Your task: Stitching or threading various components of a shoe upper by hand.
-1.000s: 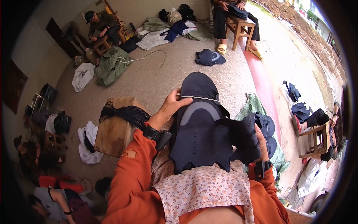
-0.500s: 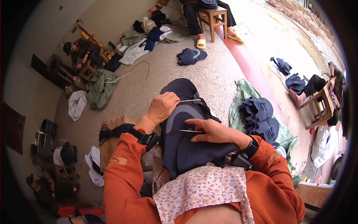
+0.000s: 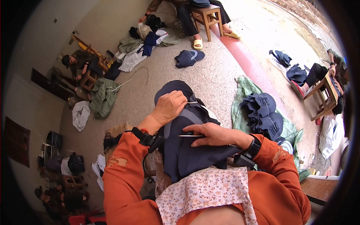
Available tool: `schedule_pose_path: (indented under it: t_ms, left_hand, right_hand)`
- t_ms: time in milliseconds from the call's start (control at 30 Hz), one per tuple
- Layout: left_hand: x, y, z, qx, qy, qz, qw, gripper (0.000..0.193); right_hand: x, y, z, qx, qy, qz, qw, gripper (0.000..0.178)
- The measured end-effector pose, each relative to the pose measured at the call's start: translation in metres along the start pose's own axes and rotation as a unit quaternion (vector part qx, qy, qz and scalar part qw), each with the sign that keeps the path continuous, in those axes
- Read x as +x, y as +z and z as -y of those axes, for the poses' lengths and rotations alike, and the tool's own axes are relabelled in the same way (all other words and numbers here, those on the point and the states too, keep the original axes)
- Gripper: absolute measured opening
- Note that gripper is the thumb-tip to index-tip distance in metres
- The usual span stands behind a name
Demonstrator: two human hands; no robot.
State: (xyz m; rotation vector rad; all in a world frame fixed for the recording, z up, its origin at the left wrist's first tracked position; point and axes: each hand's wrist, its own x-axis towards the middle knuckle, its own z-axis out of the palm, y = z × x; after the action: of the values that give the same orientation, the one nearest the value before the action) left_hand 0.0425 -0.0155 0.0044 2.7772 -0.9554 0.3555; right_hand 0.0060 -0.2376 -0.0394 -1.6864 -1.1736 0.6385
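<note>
A stack of dark navy cap pieces (image 3: 176, 150) with a grey curved band lies across my lap, on a flowered apron (image 3: 202, 191). At its far part, my left hand (image 3: 168, 107) is closed with the fingertips pinched on a white cord (image 3: 192, 102) that runs across the stack. My right hand (image 3: 215, 134) rests over the right side of the navy fabric. Between its thumb and fingers is a thin pointed metal tool (image 3: 185, 135), its tip toward the left; the rest of it is hidden in the hand.
Tied navy cap bundles (image 3: 262, 112) lie on a green sheet (image 3: 240, 97) at the right. Another navy cap (image 3: 189, 58) lies on the floor ahead. A wooden stool (image 3: 208, 18), sacks (image 3: 103, 97) and several seated people surround me.
My left hand has shifted right along the cord, and less of the cord shows past its fingers. The right hand and tool have barely moved. The whole view has tilted slightly.
</note>
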Motion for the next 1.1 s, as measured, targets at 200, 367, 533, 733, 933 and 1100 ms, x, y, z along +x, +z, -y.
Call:
schedule_pose_path:
  t_ms: [200, 367, 533, 733, 933, 1100]
  left_hand:
    - [0.006, 0.003, 0.014, -0.379, -0.248, 0.08, 0.888, 0.013]
    - [0.026, -0.021, 0.02, -0.373, -0.213, 0.214, 0.877, 0.018]
    - [0.05, -0.006, 0.052, -0.36, -0.247, 0.123, 0.891, 0.015]
    - [0.072, 0.031, 0.08, -0.304, -0.286, 0.084, 0.905, 0.015]
    - [0.063, 0.043, 0.106, -0.359, -0.363, 0.048, 0.858, 0.016]
    - [0.06, 0.049, 0.112, -0.33, -0.303, 0.121, 0.886, 0.015]
  right_hand:
    - [-0.005, 0.0, 0.002, 0.008, 0.002, 0.0, 1.0, 0.059]
    - [-0.007, -0.004, 0.007, -0.006, -0.007, 0.001, 1.0, 0.058]
    - [-0.005, 0.0, 0.008, -0.017, -0.011, 0.016, 1.0, 0.056]
    - [-0.004, 0.004, -0.002, -0.024, -0.045, -0.012, 0.999, 0.053]
    - [-0.005, 0.006, -0.001, -0.04, -0.055, -0.014, 0.998, 0.054]
    - [-0.006, 0.006, 0.002, -0.036, -0.067, -0.019, 0.997, 0.053]
